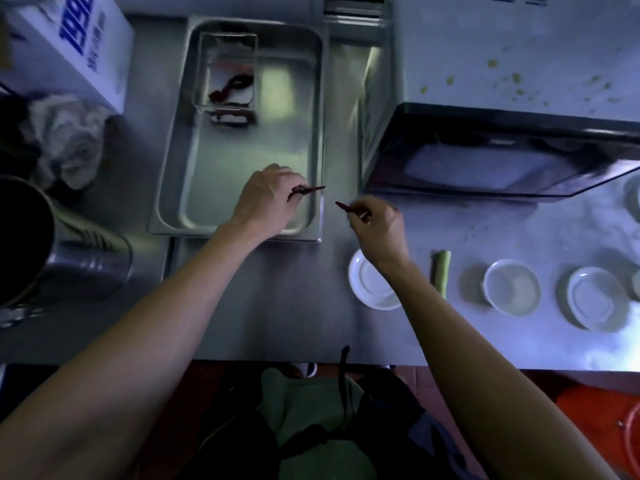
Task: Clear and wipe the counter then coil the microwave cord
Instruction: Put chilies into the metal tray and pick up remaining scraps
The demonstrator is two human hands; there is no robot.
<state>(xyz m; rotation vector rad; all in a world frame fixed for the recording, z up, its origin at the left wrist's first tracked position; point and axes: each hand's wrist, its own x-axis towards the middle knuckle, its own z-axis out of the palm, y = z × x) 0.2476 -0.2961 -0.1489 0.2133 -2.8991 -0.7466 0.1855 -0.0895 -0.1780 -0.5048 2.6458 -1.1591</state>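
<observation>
— Head view: left hand (pixel 266 199) pinches a red chili (pixel 308 190) over the steel tray (pixel 173 188); right hand (pixel 377 225) pinches another chili (pixel 346 207) just beside its rim.
— Microwave (pixel 502 154)?
— Right of both hands, on the counter (pixel 277 306); saucers (pixel 367 282) nearer.

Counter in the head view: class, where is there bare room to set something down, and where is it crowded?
Bare steel lies between the metal tray and the counter's near edge, left of the nearest white saucer. The tray's middle is bare too. Crowded: the right side, with saucers, a green stalk and the microwave; and the left, with pot and rag.
</observation>
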